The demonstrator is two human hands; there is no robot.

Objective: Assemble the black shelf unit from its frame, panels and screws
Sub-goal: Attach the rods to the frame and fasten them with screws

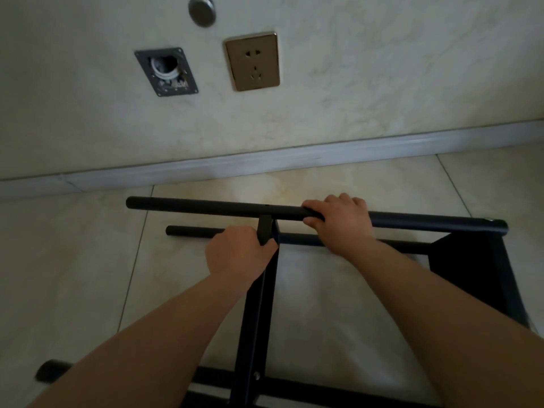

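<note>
The black frame (382, 228) lies on its side on the tiled floor (73, 260), close to the wall (353, 83). Its top tube (206, 207) runs left to right across the view, roughly along the skirting (265, 160), with its open end to the left and its capped end at the right. A second tube (194, 232) lies parallel just below and behind it, also pointing left. A narrow panel (256, 319) runs the other way, from the top tube down toward the viewer, where a screw (256, 375) shows near its lower end and another tube (294, 384) crosses it. A second panel (477, 275) stands at the right end of the frame.

The right hand (338, 222) wraps the top tube from above, fingers curled over the far side, thumb under, just right of where the narrow panel meets the tube. The left hand (235, 254) grips the upper end of that panel, fingers around its left edge, just below the tube. The joint itself is dim, so whether panel and tube are touching is hard to tell.

On the wall are a brass socket (252, 61), an open box (166, 72) and a round knob (202, 10).
</note>
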